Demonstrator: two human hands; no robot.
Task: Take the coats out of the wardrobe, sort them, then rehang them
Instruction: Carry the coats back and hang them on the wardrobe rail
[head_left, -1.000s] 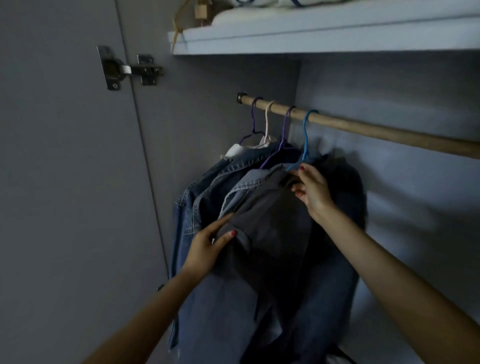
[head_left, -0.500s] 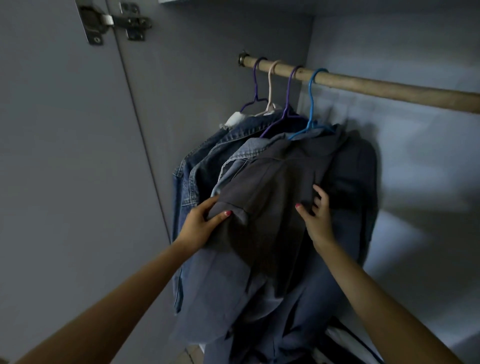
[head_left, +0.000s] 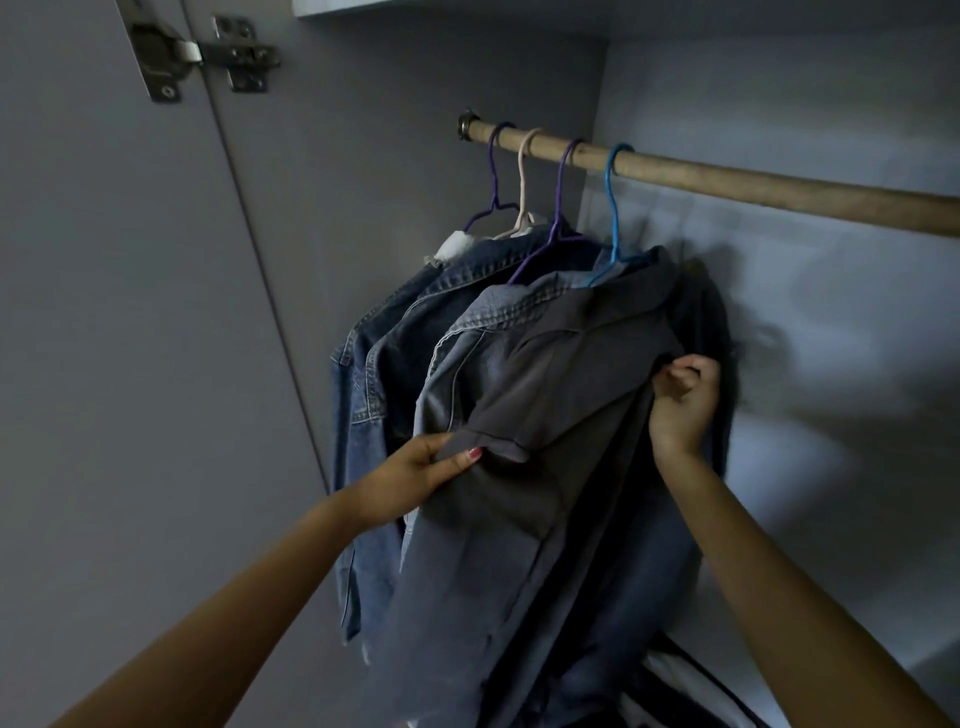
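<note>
L hand (head_left: 415, 470) pinches grey coat (head_left: 561, 384) hem; R hand (head_left: 683, 400) grips its front edge; coat on blue hanger (head_left: 615, 218), rod (head_left: 727, 179); risk: pulling w/o unhooking drags neighbouring 3 hangers.

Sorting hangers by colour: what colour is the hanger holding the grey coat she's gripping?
Blue hanger, hooked rightmost on the rod; seen in the head view.

A metal hinge (head_left: 208, 54) sits at the top left and joins the grey door (head_left: 104, 364) to the side wall (head_left: 363, 182). To the right of the hinge, at the top edge, a pale shelf edge (head_left: 343, 8) shows. Far below the hinge, at the bottom right, lies dark and white striped fabric (head_left: 685, 691)
</note>
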